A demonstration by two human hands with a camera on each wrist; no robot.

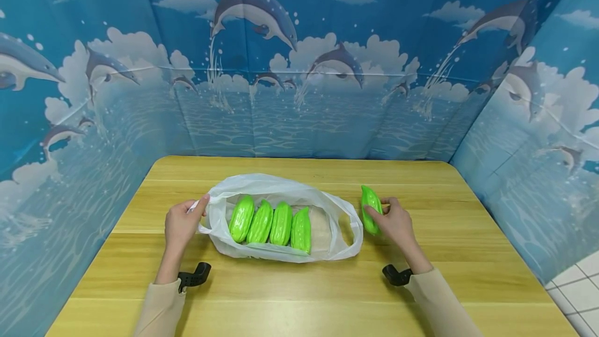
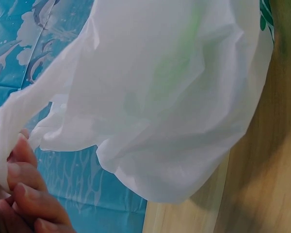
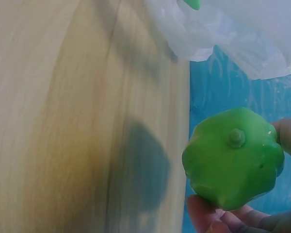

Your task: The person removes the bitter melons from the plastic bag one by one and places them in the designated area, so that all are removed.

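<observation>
A white plastic bag (image 1: 255,185) lies on the table with its mouth spread wide. Several shiny green bitter melons (image 1: 281,225) lie side by side inside it, towards its left and middle. My left hand (image 1: 180,227) grips the bag's left handle, its fingers curled round the strip in the left wrist view. To the right of the bag, my right hand (image 1: 398,223) holds another bitter melon (image 1: 371,207) between thumb and fingers. In the right wrist view this melon (image 3: 228,165) shows its lobed, stubby stem end above the tabletop.
The wooden table (image 1: 299,295) has rounded far corners. A blue dolphin-print curtain (image 1: 299,118) hangs behind it and along both sides. The bag's right handle (image 1: 356,230) stands as a loop near the held melon. White floor tiles show at the lower right.
</observation>
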